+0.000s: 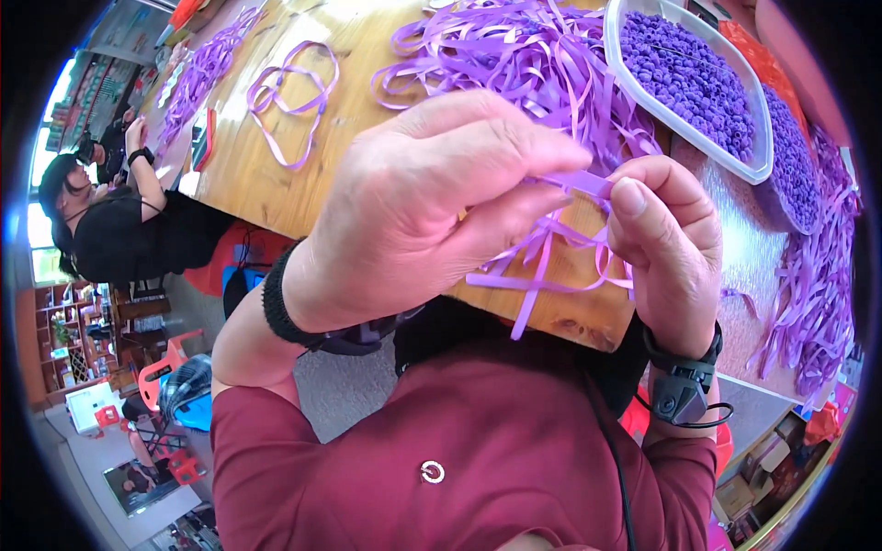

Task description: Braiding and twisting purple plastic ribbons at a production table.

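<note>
A purple ribbon [589,183] runs between my two hands over the table's near corner. My right hand [669,241] is closed, pinching the ribbon between thumb and forefinger. My left hand [418,197] is held to the left of it, its thumb and fingers closed about the ribbon's other part; the exact grip is partly hidden by the fingers. Below the hands, loose ribbon lengths [528,298] hang across the table edge. Just beyond my hands lies a large tangled heap of purple ribbons [514,55].
A clear plastic tub [764,165] of small purple beads stands at the far right, with more beads [792,161] beside it. Ribbons [808,285] drape along the right side. One looped ribbon [292,106] lies on the wooden table [248,188]. Another person [119,220] sits at left.
</note>
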`<state>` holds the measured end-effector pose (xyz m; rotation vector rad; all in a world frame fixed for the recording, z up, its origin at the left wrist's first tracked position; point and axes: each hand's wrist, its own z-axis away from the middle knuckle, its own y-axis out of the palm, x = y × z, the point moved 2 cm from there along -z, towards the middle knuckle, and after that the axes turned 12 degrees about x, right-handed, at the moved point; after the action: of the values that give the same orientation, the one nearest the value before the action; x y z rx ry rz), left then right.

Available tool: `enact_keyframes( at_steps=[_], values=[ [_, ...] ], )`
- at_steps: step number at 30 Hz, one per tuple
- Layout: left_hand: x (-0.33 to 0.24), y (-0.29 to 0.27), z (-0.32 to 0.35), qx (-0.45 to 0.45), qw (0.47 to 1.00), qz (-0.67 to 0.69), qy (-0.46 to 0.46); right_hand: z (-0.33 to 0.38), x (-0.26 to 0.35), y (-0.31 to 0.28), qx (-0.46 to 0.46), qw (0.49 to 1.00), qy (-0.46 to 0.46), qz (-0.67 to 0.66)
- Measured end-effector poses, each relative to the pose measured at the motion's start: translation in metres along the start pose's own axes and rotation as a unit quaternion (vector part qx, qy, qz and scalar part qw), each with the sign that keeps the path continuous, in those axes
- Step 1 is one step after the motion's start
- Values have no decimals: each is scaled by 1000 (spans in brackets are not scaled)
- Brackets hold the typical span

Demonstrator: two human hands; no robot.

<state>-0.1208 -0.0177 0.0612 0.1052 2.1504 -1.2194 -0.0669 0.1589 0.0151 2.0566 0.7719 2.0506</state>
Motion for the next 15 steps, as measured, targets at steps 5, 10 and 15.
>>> enact_keyframes(
  at_steps=[5,10,15],
  values=[
    [-24,8,15,6,1000,18,-19,25,-2,16,-4,991,17,130],
    [-37,32,23,-18,999,35,-5,50,-2,27,68,975,-66,200],
    [-51,53,32,-53,998,37,-11,69,-2,27,37,964,-51,260]
  ],
)
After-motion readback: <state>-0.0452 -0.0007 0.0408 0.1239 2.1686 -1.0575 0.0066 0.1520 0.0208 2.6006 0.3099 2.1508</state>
